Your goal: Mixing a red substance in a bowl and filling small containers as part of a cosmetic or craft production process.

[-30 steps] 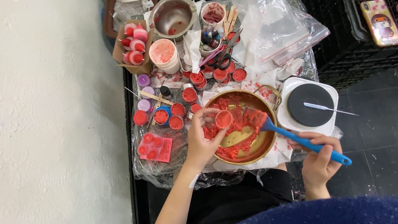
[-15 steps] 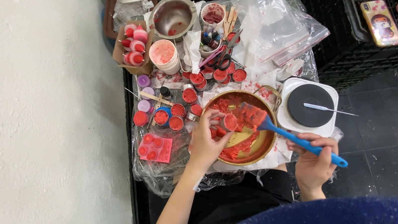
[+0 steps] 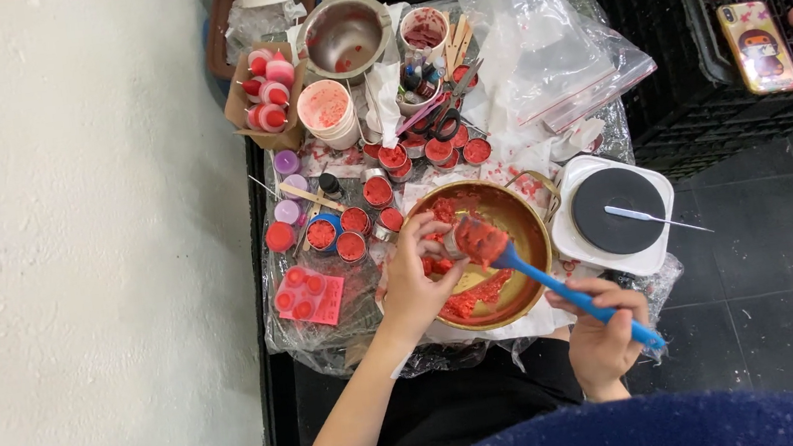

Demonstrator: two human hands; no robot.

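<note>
With the left hand (image 3: 414,286) clamped on a small round tin (image 3: 452,242) over the gold metal bowl (image 3: 527,222), the right hand (image 3: 600,334), gripping a blue-handled silicone spatula (image 3: 566,293), risks dropping red paste past the tin's rim.

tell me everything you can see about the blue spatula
The blue spatula has a long, slim blue handle and a flat head that looks like silicone, thickly coated in red paste. It lies slanted, head up-left over the gold bowl, handle running down-right. The right hand grips the handle near its end. The head rests against a small container held over the bowl by the left hand.
</note>
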